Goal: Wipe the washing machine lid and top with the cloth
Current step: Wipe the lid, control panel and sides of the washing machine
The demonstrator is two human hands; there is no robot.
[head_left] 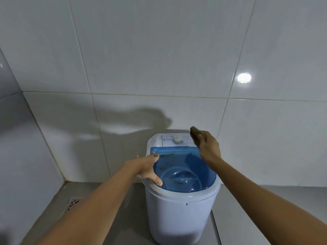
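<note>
A small white washing machine (178,218) stands on the floor against the tiled wall. Its translucent blue lid (184,174) is down, and a white control panel with a round dial (177,139) sits behind it. My left hand (148,167) rests flat with fingers spread on the lid's left rim. My right hand (207,144) is over the panel's right end, holding a dark brown cloth (194,134) pressed against the top's back right corner.
White tiled walls meet in a corner at the left. A metal floor drain (73,204) lies in the grey floor left of the machine. A bright light reflection (244,77) shows on the wall.
</note>
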